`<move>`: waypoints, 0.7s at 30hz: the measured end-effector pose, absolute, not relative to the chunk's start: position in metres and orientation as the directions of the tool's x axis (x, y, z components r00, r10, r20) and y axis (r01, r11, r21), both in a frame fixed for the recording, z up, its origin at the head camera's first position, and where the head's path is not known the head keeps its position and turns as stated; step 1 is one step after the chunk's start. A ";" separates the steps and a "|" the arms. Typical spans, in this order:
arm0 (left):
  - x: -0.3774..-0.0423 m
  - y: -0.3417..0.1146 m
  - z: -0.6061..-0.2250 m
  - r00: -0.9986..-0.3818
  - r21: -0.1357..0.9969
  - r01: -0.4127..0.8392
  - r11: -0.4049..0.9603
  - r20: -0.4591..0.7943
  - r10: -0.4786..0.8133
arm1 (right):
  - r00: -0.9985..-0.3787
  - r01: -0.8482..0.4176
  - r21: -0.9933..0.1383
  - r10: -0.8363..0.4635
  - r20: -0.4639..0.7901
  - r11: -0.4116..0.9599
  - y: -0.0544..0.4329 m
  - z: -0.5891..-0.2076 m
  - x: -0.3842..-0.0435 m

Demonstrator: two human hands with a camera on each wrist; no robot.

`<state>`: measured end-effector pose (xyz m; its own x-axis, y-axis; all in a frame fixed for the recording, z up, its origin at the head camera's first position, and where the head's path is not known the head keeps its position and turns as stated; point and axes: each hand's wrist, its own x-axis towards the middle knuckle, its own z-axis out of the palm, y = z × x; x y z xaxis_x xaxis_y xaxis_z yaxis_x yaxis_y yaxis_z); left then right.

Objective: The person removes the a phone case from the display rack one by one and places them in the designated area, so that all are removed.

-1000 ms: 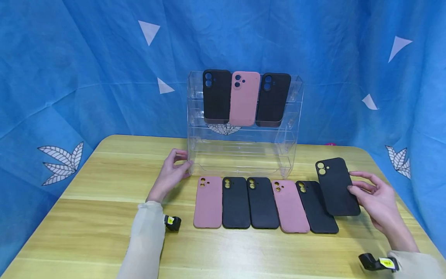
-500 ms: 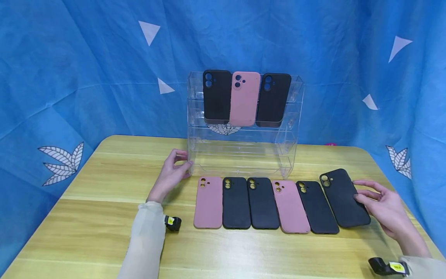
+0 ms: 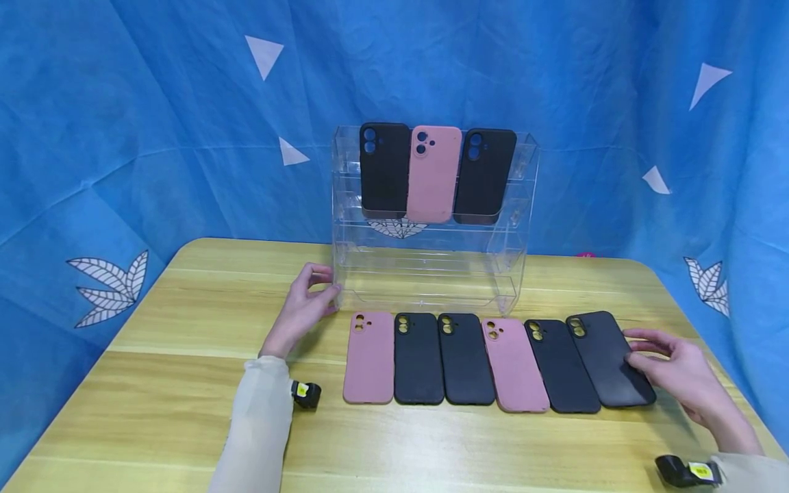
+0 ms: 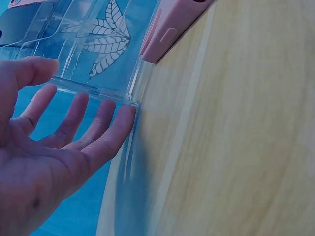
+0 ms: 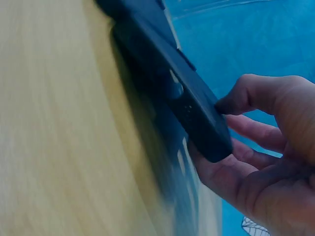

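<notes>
My right hand (image 3: 684,373) pinches the long right edge of a black phone case (image 3: 609,359), thumb on its back face. In the right wrist view that case (image 5: 182,93) slants low over the table, fingers under its edge. My left hand (image 3: 305,301) grips the lower left side of a clear acrylic display stand (image 3: 425,287), with thumb (image 4: 42,69) and fingertips at its edge. Two black phone cases and a pink phone case (image 3: 433,174) stand in the top tier. A row in front holds a pink case (image 3: 368,359), black cases (image 3: 419,359) and another pink case (image 3: 514,366).
Lower tiers of the stand (image 3: 425,260) show no cases. The wooden table (image 3: 154,397) runs out on both sides of the row. A blue patterned curtain (image 3: 216,137) hangs behind and beside it.
My right hand has lowered the black phone case and moved it rightward, from overlapping its neighbour to the right end of the row. My left hand and the stand have stayed put.
</notes>
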<state>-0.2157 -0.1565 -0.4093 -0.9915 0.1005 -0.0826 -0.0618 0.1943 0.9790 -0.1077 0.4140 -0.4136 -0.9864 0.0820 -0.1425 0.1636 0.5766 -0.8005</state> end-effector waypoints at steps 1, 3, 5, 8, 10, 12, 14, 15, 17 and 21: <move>-0.216 -0.156 -0.409 -0.992 0.979 -0.065 0.193 -0.085 0.098 | -0.987 0.159 -0.776 0.081 -0.138 0.610 0.415 -0.414 -0.108; -0.216 -0.156 -0.409 -0.992 0.979 -0.071 0.191 -0.090 0.092 | -0.988 0.150 -0.729 0.078 -0.132 0.668 0.416 -0.415 -0.108; -0.215 -0.156 -0.409 -0.992 0.979 -0.072 0.190 -0.091 0.089 | -0.989 0.146 -0.694 0.077 -0.130 0.705 0.416 -0.415 -0.108; -0.216 -0.155 -0.409 -0.992 0.979 -0.073 0.189 -0.090 0.088 | -0.989 0.142 -0.660 0.081 -0.122 0.738 0.415 -0.415 -0.108; -0.216 -0.155 -0.409 -0.992 0.979 -0.071 0.188 -0.090 0.089 | -0.991 0.129 -0.646 0.080 -0.105 0.752 0.414 -0.414 -0.107; -0.216 -0.155 -0.409 -0.992 0.979 -0.073 0.188 -0.091 0.089 | -0.994 0.112 -0.627 0.077 -0.083 0.771 0.412 -0.414 -0.107; -0.216 -0.155 -0.409 -0.992 0.979 -0.072 0.190 -0.090 0.090 | -0.995 0.097 -0.608 0.073 -0.064 0.788 0.411 -0.414 -0.107; -0.216 -0.155 -0.409 -0.992 0.979 -0.073 0.190 -0.092 0.089 | -0.996 0.094 -0.602 0.071 -0.062 0.793 0.410 -0.414 -0.107; -0.216 -0.155 -0.408 -0.992 0.979 -0.074 0.191 -0.092 0.089 | -0.996 0.089 -0.594 0.069 -0.056 0.799 0.410 -0.413 -0.107; -0.215 -0.156 -0.408 -0.991 0.979 -0.075 0.192 -0.094 0.093 | -0.996 0.090 -0.590 0.077 -0.047 0.803 0.410 -0.414 -0.106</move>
